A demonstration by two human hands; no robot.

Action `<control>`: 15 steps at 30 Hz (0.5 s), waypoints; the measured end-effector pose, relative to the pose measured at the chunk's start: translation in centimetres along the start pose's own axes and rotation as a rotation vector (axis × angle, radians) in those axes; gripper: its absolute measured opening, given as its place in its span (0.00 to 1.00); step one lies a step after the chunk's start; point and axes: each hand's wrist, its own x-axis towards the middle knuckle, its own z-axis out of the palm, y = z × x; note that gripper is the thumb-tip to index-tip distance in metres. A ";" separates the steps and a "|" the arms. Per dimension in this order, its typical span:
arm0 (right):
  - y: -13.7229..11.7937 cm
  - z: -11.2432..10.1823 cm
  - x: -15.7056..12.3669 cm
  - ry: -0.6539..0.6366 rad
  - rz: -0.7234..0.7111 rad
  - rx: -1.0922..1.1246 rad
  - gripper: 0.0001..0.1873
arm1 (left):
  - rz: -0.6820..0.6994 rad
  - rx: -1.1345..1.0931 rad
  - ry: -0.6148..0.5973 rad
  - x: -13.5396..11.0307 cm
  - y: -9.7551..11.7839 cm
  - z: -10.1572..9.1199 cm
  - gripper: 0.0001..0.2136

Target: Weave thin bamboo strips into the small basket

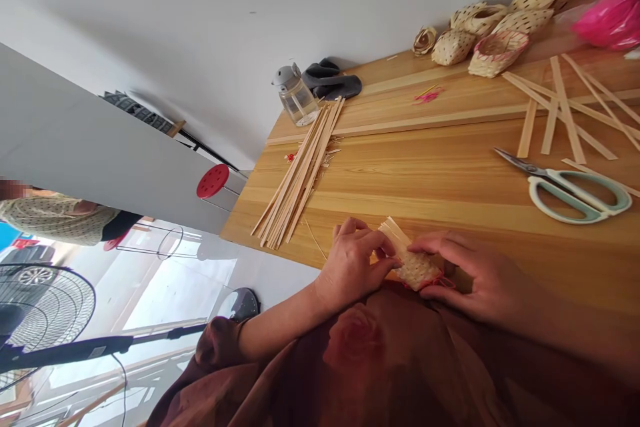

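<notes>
garment: loose brown-maroon cloth, covers the lap and torso just below the bench (450, 167) edge
garment print: one large faded rose-like flower, reddish, near the bench edge below the left hand (353, 263)
left sleeve: same brown cloth, bunched in folds at the elbow; forearm bare from there up to the bench edge
right sleeve: none seen; forearm bare as far as the frame edge
right hand (483, 277): bare, no ring or watch seen
left hand: bare, nails short and plain
</notes>
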 end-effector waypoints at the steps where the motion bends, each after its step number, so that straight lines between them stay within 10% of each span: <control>1: 0.1 -0.1 0.2 -0.023 -0.026 -0.006 0.25 | -0.011 0.005 -0.004 -0.1 0.1 0.0 0.06; 15: -1.2 -0.8 1.2 -0.151 -0.114 -0.103 0.12 | -0.050 -0.185 -0.040 -0.6 -0.1 0.4 0.04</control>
